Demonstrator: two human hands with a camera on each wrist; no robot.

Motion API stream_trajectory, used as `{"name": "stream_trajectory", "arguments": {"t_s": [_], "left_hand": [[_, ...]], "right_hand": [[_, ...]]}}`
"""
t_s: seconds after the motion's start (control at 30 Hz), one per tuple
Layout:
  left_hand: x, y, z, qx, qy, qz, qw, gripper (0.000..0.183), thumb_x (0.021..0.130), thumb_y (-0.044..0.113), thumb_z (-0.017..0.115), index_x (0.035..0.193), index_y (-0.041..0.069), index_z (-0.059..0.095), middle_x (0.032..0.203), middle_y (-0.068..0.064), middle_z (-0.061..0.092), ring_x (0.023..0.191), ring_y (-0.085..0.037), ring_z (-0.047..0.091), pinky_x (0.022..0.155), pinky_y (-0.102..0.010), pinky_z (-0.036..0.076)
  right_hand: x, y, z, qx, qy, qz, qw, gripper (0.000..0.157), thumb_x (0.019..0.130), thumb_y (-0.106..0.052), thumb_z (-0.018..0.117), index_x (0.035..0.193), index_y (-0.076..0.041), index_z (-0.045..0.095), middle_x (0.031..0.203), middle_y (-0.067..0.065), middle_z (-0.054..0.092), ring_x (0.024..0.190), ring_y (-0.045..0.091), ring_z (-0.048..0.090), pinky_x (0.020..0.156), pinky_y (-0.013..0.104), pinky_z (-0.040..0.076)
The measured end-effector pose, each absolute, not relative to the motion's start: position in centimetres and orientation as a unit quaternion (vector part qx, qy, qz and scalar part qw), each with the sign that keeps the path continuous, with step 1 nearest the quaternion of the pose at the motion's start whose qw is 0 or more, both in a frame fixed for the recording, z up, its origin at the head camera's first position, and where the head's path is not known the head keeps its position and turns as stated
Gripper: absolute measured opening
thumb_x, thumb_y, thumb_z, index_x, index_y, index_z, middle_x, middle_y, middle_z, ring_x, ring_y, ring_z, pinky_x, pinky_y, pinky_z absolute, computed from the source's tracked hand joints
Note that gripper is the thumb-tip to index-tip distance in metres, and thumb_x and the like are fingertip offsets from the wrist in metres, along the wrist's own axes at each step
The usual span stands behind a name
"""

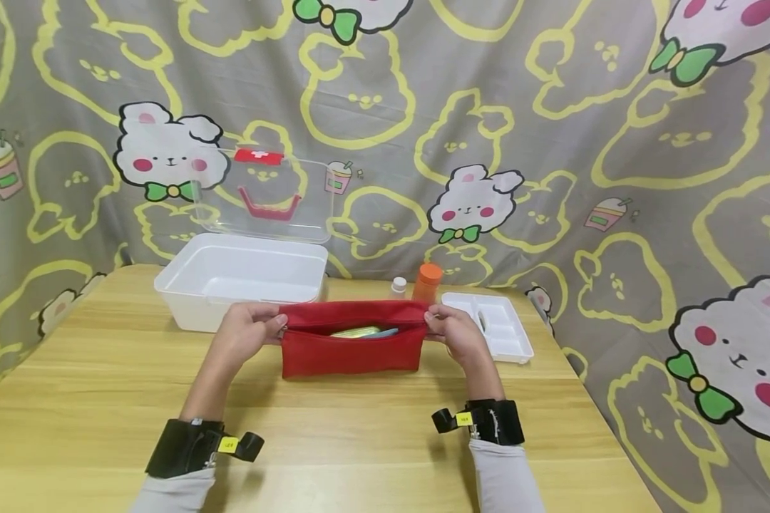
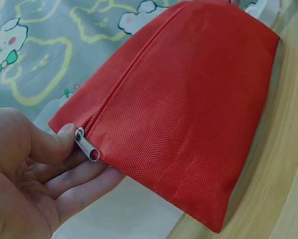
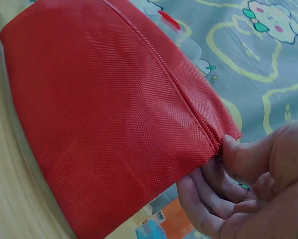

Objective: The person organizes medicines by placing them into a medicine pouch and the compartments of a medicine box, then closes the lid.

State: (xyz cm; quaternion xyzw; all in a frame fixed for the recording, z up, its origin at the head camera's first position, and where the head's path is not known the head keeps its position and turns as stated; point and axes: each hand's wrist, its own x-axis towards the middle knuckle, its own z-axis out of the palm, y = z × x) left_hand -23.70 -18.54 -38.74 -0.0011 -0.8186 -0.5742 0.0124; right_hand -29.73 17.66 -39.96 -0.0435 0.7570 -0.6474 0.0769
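Observation:
A red zippered pouch is held up over the table between both hands, its mouth parted. Inside show a yellow-green item and a light blue one. My left hand pinches the pouch's left end between thumb and fingers, right by the metal zipper pull. At the opposite end, my right hand pinches the corner where the zipper teeth stop, thumb on top and fingers behind the fabric.
Behind on the left stands a white box with its clear lid raised. An orange bottle and a small white-capped bottle stand behind the pouch. A white divided tray lies at right on the wooden table.

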Motion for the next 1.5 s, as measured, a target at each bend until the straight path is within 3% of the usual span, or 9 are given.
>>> {"name": "stream_trajectory", "arguments": {"t_s": [0.13, 0.27, 0.53, 0.7, 0.8, 0.97, 1.13, 1.37, 1.5], "left_hand": [[-23.6, -18.1, -38.7, 0.005, -0.818, -0.575, 0.005, 0.030, 0.100, 0.009, 0.060, 0.124, -0.009, 0.066, 0.111, -0.024, 0.072, 0.084, -0.023, 0.075, 0.080, -0.035, 0.063], [-23.5, -17.7, -38.6, 0.012, -0.818, -0.575, 0.001, 0.027, 0.100, 0.009, 0.062, 0.120, -0.007, 0.068, 0.109, -0.023, 0.072, 0.082, -0.021, 0.074, 0.080, -0.036, 0.063], [-23.4, -16.5, -38.3, 0.011, -0.818, -0.575, 0.011, 0.025, 0.098, 0.008, 0.064, 0.117, -0.008, 0.069, 0.098, -0.019, 0.073, 0.075, -0.017, 0.072, 0.073, -0.033, 0.064], [-23.0, -15.7, -37.8, 0.014, -0.818, -0.575, 0.014, 0.025, 0.098, 0.008, 0.064, 0.117, -0.007, 0.070, 0.097, -0.019, 0.074, 0.072, -0.018, 0.071, 0.071, -0.032, 0.063], [-22.8, -15.4, -37.6, 0.015, -0.821, -0.571, 0.015, 0.026, 0.097, 0.009, 0.065, 0.117, -0.006, 0.070, 0.097, -0.019, 0.074, 0.070, -0.018, 0.071, 0.070, -0.031, 0.063], [-22.6, -15.1, -37.2, 0.014, -0.824, -0.565, 0.022, 0.026, 0.097, 0.011, 0.066, 0.117, -0.005, 0.071, 0.100, -0.020, 0.074, 0.070, -0.018, 0.072, 0.070, -0.031, 0.063], [-22.2, -14.7, -36.6, 0.000, -0.830, -0.556, 0.033, 0.026, 0.097, 0.011, 0.066, 0.117, -0.006, 0.072, 0.102, -0.021, 0.075, 0.072, -0.020, 0.074, 0.071, -0.033, 0.063], [-21.4, -13.6, -35.8, -0.023, -0.845, -0.532, 0.047, 0.021, 0.095, 0.011, 0.069, 0.108, -0.004, 0.075, 0.099, -0.019, 0.077, 0.071, -0.018, 0.074, 0.067, -0.029, 0.062], [-21.1, -12.9, -35.5, -0.042, -0.849, -0.524, 0.049, 0.014, 0.093, 0.010, 0.072, 0.098, -0.001, 0.078, 0.089, -0.014, 0.078, 0.068, -0.015, 0.072, 0.063, -0.027, 0.059]], "right_hand": [[-29.8, 17.9, -39.9, -0.041, 0.766, -0.636, 0.082, 0.016, 0.103, -0.007, 0.052, 0.103, 0.006, 0.061, 0.085, -0.001, 0.059, 0.080, 0.010, 0.064, 0.094, 0.046, 0.057], [-29.7, 17.5, -39.4, -0.029, 0.785, -0.616, 0.050, 0.018, 0.101, -0.007, 0.055, 0.103, 0.008, 0.063, 0.085, 0.003, 0.061, 0.076, 0.013, 0.065, 0.096, 0.056, 0.055], [-29.1, 15.7, -38.5, 0.008, 0.831, -0.556, -0.002, 0.023, 0.099, -0.015, 0.061, 0.109, 0.004, 0.069, 0.095, 0.014, 0.068, 0.084, 0.029, 0.066, 0.087, 0.048, 0.057], [-27.0, 14.1, -36.7, -0.006, 0.864, -0.488, -0.124, 0.028, 0.095, -0.016, 0.066, 0.117, 0.000, 0.064, 0.109, 0.020, 0.070, 0.102, 0.032, 0.067, 0.089, 0.045, 0.055], [-24.6, 12.3, -35.0, -0.059, 0.857, -0.479, -0.181, 0.022, 0.092, -0.013, 0.070, 0.111, -0.002, 0.066, 0.103, 0.016, 0.072, 0.097, 0.029, 0.068, 0.087, 0.043, 0.056], [-21.0, 8.5, -33.4, -0.186, 0.848, -0.486, -0.099, 0.005, 0.093, -0.017, 0.072, 0.095, -0.012, 0.072, 0.090, 0.001, 0.074, 0.084, 0.016, 0.069, 0.079, 0.033, 0.057], [-19.7, 5.0, -34.8, -0.224, 0.859, -0.460, -0.031, 0.006, 0.094, -0.021, 0.072, 0.096, -0.015, 0.072, 0.091, -0.005, 0.073, 0.081, 0.008, 0.067, 0.076, 0.025, 0.056], [-19.7, 2.6, -37.3, -0.201, 0.881, -0.416, -0.107, 0.026, 0.089, -0.033, 0.079, 0.096, -0.013, 0.063, 0.084, -0.005, 0.064, 0.073, 0.004, 0.058, 0.067, 0.018, 0.050], [-19.8, 2.4, -37.8, -0.199, 0.888, -0.384, -0.154, 0.027, 0.087, -0.032, 0.081, 0.090, -0.014, 0.061, 0.077, -0.006, 0.060, 0.068, 0.005, 0.054, 0.061, 0.018, 0.046]]}}
